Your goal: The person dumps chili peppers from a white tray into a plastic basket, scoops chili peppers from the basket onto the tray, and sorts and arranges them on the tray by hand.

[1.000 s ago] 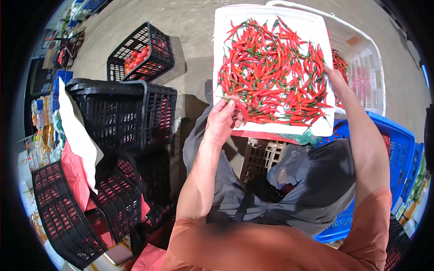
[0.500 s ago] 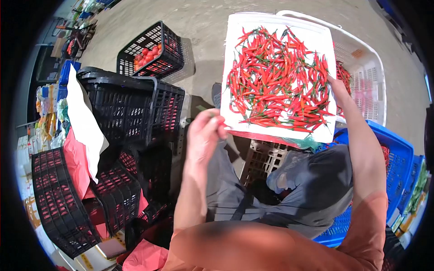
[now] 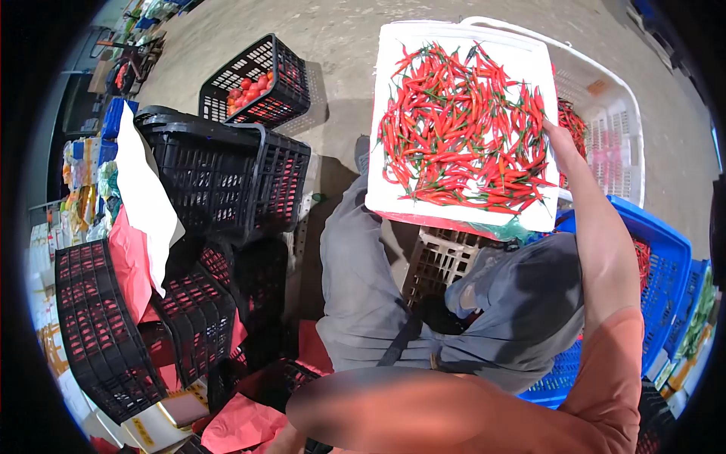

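Observation:
A white shallow foam tray (image 3: 387, 68) covered with red chili peppers (image 3: 454, 129) lies before my knees, tilted toward me. My right hand (image 3: 561, 144) grips the tray's right edge, its thumb over the rim near the peppers and its other fingers hidden. Only a bit of my left forearm shows at the bottom edge; my left hand is out of sight. Red and green plastic peeks out under the tray's near side. Beside my right hand, a white basket (image 3: 616, 129) holds more red chilies.
A beige crate (image 3: 439, 261) stands between my legs. On my right is a blue crate (image 3: 662, 303). Black crates (image 3: 197, 178) with red paper are stacked at left, a white sheet (image 3: 144, 197) draped over them. Farther off, another black crate (image 3: 291, 83) holds tomatoes.
My left hand has drawn back from the tray's near left corner, down and out of view. My right hand stays on the rim; the tray has shifted slightly left and up.

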The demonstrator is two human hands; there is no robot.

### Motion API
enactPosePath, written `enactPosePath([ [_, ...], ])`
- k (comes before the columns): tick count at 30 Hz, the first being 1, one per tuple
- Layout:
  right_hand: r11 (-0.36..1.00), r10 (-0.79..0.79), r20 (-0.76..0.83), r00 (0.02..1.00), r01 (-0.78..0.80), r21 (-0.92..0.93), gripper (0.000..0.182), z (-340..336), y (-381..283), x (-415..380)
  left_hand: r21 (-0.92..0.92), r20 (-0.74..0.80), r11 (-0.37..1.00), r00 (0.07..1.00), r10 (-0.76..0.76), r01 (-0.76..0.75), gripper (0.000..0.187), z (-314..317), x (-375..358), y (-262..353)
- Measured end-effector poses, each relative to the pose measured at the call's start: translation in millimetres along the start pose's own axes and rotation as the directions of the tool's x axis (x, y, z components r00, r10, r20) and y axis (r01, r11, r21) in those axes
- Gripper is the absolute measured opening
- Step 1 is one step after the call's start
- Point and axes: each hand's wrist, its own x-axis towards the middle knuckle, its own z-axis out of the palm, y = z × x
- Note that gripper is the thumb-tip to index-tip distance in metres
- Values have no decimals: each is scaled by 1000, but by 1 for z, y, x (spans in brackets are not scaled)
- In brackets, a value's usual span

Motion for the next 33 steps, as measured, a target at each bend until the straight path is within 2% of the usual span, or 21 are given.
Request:
enactPosePath([
  [1, 1000, 0, 6, 1000, 0, 12, 47, 1, -2, -2, -355, -120, 915, 980, 159, -191, 24, 39, 13, -34],
  [10, 998, -45, 8, 999, 44, 32, 44, 1, -3, -5, -288, -243, 944, 966, 91, -161, 23, 84, 33, -63],
  [11, 997, -21, 21, 1000, 19, 71, 48, 3, -6, -11, -284, -260, 946, 962, 79, -155, 23, 90, 33, -65],
  [13, 998, 13, -53, 999, -16, -57, 54, -9, 15, 21, -270, -305, 952, 950, 60, -147, 23, 94, 35, -67],
  [17, 999, -23, -36, 999, 22, -41, 56, -8, 11, 8, -226, -373, 964, 927, 49, -142, 23, 92, 50, -66],
  [19, 999, -10, 6, 1000, 10, 37, 53, -10, 18, 21, -217, -396, 967, 918, 37, -132, 23, 97, 57, -66],
  [25, 999, -40, -28, 999, 40, 2, 48, -6, 9, 10, -165, -457, 984, 890, -11, -72, 23, 95, 66, -72],
  [27, 997, 33, -19, 999, -34, -65, 40, -7, 3, 9, -143, -482, 988, 876, -25, -51, 23, 90, 67, -76],
  [30, 999, -34, -38, 999, 33, -40, 49, -8, 11, 11, -116, -524, 993, 851, -37, -28, 23, 83, 74, -79],
  [33, 998, -33, -44, 998, 31, -48, 45, -14, 23, 25, -79, -559, 997, 829, -35, -11, 23, 72, 84, -83],
])
